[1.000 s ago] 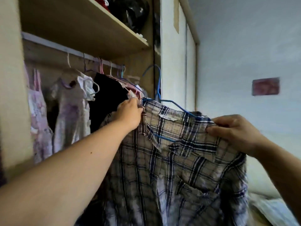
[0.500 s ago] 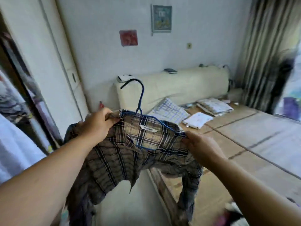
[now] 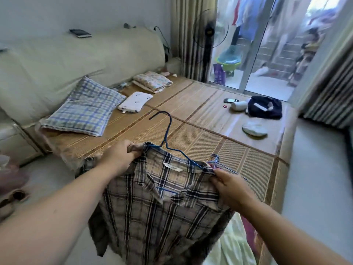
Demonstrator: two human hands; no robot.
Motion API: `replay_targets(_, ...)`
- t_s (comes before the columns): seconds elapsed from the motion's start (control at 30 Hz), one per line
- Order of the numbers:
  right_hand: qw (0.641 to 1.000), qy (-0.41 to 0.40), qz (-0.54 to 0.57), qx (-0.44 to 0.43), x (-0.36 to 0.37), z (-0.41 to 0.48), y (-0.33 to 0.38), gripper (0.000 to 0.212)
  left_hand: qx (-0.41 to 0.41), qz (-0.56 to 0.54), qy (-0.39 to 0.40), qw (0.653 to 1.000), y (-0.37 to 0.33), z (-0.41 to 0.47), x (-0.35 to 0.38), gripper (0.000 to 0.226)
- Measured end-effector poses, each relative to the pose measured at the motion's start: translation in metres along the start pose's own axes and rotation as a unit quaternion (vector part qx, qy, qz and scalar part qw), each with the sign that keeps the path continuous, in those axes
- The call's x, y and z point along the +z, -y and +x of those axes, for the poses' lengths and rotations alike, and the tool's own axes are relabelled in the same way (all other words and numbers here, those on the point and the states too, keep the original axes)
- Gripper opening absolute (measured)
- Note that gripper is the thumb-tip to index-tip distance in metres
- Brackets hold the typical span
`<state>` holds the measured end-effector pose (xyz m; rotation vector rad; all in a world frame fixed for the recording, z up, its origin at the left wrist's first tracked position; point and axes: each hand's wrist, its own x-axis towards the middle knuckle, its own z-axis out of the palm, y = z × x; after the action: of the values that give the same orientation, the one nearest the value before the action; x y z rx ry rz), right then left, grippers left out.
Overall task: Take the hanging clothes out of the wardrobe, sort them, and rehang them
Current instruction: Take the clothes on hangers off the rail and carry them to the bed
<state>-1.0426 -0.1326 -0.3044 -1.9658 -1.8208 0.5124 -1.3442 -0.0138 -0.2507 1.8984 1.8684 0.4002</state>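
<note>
A brown and dark plaid shirt (image 3: 158, 213) hangs on a blue wire hanger (image 3: 166, 131) in front of me, over the near corner of the bed. My left hand (image 3: 120, 155) grips the shirt's left shoulder. My right hand (image 3: 227, 185) grips the right shoulder, fingers curled over the fabric and the hanger's end. The hanger's hook sticks up above the collar. The wardrobe is out of view.
A bed with a bamboo mat (image 3: 210, 119) fills the middle. On it lie a checked pillow (image 3: 84, 109), a white pillow (image 3: 134, 102), folded cloth (image 3: 152, 81), a dark garment (image 3: 265, 107) and small items. Glass doors, a fan (image 3: 209, 31) and curtains stand beyond.
I have turned from the wardrobe toward the bed, carrying the shirt on its hanger. Both hands keep their grip on the shoulders; the shirt now hangs over the bed's corner.
</note>
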Motion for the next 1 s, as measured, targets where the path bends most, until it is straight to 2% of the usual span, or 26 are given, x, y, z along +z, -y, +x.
replay_targets(0.23,0.995,-0.039,0.0,0.09,-0.036,0.015,-0.123,0.012,0.036,0.015,0.083,0.996,-0.106,0.058,0.108,0.025)
replay_targets(0.47,0.979,-0.05,0.006,0.195,-0.016,0.072,-0.237,0.014,0.057,0.022,0.136,0.989,-0.159,0.127,0.207,0.021)
replay_targets(0.7,0.955,0.03,0.075,0.286,0.049,0.131,-0.317,0.017,0.026,0.09,0.185,0.978,-0.15,0.186,0.313,0.017)
replay_targets(0.83,0.944,0.088,0.052,0.313,0.09,0.155,-0.342,0.018,0.008,0.111,0.209,0.972,-0.129,0.207,0.361,0.022)
replay_targets(0.93,0.94,0.099,0.023,0.325,0.111,0.169,-0.352,0.018,-0.013,0.095,0.212,0.973,-0.112,0.212,0.381,0.027)
replay_targets(1.0,0.935,0.106,0.023,0.339,0.123,0.175,-0.355,0.026,-0.008,0.077,0.207,0.975,-0.099,0.212,0.387,0.037)
